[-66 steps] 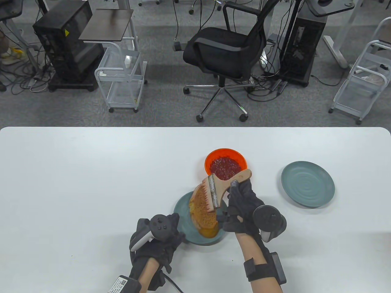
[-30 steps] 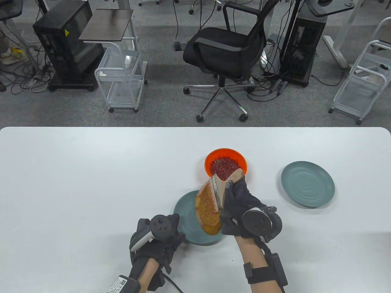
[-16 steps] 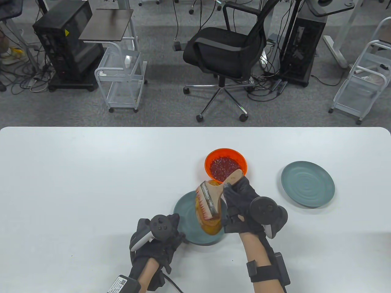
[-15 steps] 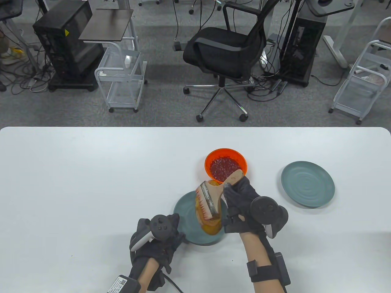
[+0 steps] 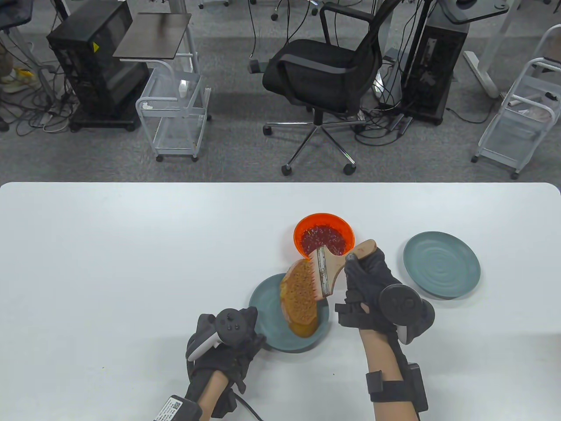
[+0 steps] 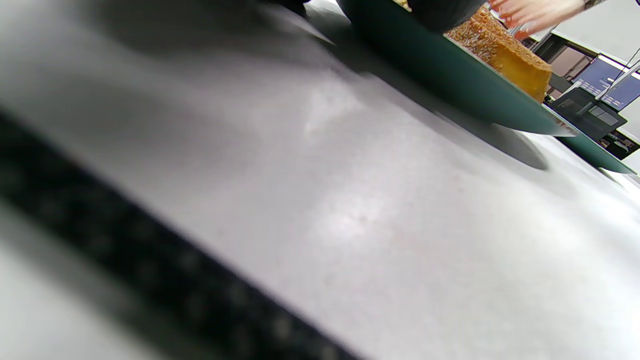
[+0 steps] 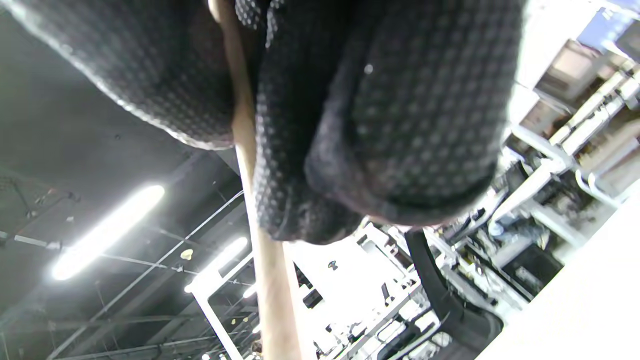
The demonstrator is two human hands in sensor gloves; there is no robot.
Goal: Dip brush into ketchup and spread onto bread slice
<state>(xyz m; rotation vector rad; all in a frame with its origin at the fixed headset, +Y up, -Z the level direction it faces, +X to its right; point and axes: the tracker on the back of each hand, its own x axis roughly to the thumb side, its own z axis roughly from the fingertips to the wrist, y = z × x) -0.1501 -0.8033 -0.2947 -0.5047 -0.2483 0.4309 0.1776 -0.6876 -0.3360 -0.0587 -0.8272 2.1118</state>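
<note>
A golden-brown bread slice point(image 5: 299, 298) lies on a teal plate point(image 5: 265, 309) near the table's front middle; it also shows in the left wrist view point(image 6: 505, 50). My right hand point(image 5: 370, 280) grips the wooden handle of a wide brush point(image 5: 326, 269), also seen in the right wrist view point(image 7: 260, 250). Its red-stained bristles point(image 5: 314, 280) touch the bread's right side. An orange bowl of ketchup point(image 5: 323, 237) stands just behind the bread. My left hand point(image 5: 228, 342) rests at the plate's left front rim; its fingers are hidden.
A second teal plate point(image 5: 441, 265) lies to the right of my right hand. The white table point(image 5: 131, 263) stretches to the left. An office chair point(image 5: 322, 74) and carts stand beyond the far edge.
My right hand has moved right and away, swinging the brush from the bread's middle toward its upper right edge. The left hand has not moved.
</note>
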